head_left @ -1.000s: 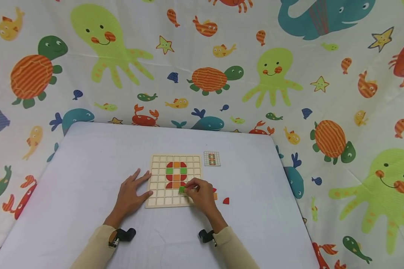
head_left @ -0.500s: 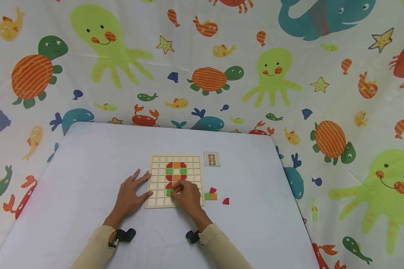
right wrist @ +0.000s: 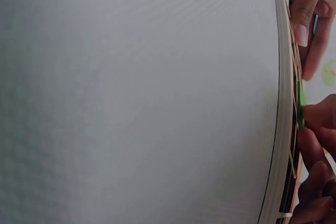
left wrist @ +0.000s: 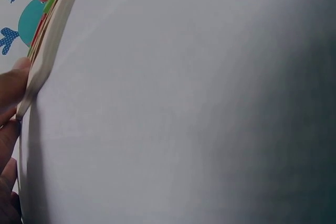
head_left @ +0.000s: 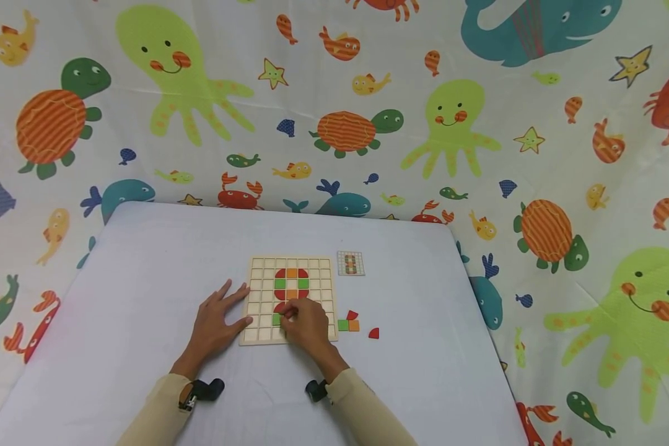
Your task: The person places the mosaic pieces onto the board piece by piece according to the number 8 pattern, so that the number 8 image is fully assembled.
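Treat the green square tile (head_left: 276, 319) as light, stiff, probably smooth, hardly fragile; best taken by opposite sides. Sits on the near half of the wooden grid board (head_left: 257, 274), nearer the left edge than the right; cannot tell whether fully seated. Pinched in the right hand (head_left: 309, 325) with bent fingers. Touched, not gripped, at the board's left edge by the left hand (head_left: 214, 322) with spread fingers.

The left hand (head_left: 214, 319) lies spread and the right hand (head_left: 309, 323), curled, forms a pinch.
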Action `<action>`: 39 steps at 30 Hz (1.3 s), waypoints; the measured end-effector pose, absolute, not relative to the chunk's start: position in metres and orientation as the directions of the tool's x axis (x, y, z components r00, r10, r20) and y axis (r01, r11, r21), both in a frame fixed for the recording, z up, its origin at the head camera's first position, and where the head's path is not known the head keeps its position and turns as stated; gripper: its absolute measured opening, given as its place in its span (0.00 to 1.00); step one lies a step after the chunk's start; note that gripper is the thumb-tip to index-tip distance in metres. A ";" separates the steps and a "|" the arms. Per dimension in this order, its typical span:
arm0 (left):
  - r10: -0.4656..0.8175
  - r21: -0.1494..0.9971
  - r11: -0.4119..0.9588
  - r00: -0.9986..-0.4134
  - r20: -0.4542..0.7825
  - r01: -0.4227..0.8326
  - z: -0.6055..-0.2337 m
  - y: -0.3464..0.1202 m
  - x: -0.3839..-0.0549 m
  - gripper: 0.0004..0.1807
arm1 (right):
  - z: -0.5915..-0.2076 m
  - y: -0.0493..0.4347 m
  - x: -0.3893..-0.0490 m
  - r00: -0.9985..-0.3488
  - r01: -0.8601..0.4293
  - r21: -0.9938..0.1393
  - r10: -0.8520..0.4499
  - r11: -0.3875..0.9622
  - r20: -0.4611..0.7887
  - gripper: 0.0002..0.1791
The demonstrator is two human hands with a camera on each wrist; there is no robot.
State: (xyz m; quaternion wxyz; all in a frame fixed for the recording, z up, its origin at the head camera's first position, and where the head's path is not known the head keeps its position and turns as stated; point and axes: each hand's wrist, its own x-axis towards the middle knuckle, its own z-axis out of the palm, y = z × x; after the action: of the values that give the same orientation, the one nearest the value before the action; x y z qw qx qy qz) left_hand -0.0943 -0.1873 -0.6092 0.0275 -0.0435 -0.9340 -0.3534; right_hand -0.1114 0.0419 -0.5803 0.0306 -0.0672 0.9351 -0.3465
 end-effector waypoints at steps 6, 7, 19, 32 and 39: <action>0.060 0.663 0.744 -0.996 0.068 0.090 -0.607 -0.187 -0.093 0.40 | -0.579 0.045 -0.110 -0.986 -0.107 -0.644 -0.164 0.757 -0.029 0.03; 0.060 0.664 0.742 -0.996 0.068 0.090 -0.607 -0.187 -0.093 0.40 | -0.579 0.046 -0.109 -0.986 -0.104 -0.653 -0.163 0.751 -0.030 0.03; 0.058 0.659 0.747 -0.996 0.072 0.092 -0.608 -0.187 -0.094 0.41 | -0.572 0.096 -0.109 -0.994 -0.078 -0.796 -0.111 0.601 0.014 0.08; 0.058 0.659 0.745 -0.995 0.084 0.100 -0.611 -0.187 -0.095 0.40 | -0.574 0.167 -0.105 -0.999 -0.022 -0.801 -0.032 0.598 0.003 0.12; 0.056 0.660 0.744 -0.994 0.096 0.106 -0.612 -0.186 -0.095 0.40 | -0.579 0.184 -0.104 -0.997 0.000 -0.721 -0.053 0.693 -0.052 0.13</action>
State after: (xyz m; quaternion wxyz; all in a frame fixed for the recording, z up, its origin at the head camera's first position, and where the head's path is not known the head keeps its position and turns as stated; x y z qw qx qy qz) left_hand -0.0952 -0.1864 -0.6120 0.0349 -0.0434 -0.9331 -0.3554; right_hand -0.1035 0.1838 -0.5788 0.0343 -0.0144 0.9194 -0.3915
